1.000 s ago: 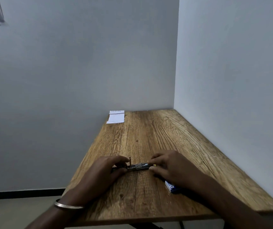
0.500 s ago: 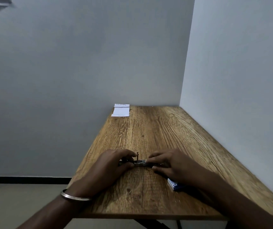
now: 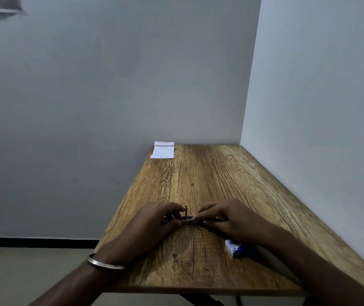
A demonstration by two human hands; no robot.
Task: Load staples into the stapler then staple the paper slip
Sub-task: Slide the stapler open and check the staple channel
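we see the small dark metal stapler [image 3: 189, 220] lying flat near the front middle of the wooden plank table [image 3: 209, 184], its long axis running left to right across our view; a thin metal piece stands upright from it; our left hand [image 3: 154, 224] pinches its left end, fingers curled shut, and our right hand [image 3: 227, 219] closes on its right end; a blue and white staple box [image 3: 238, 249] lies just beside the right forearm; the white paper slip [image 3: 163, 149] sits well apart at the far left corner; a silver bangle [image 3: 105, 264] rings the left wrist.

A wooden table [image 3: 209, 186] is set into a wall corner. A paper slip [image 3: 163, 149] is laid at its far left corner, a stapler [image 3: 188, 220] near the front, and a blue staple box [image 3: 236, 250] at near right.
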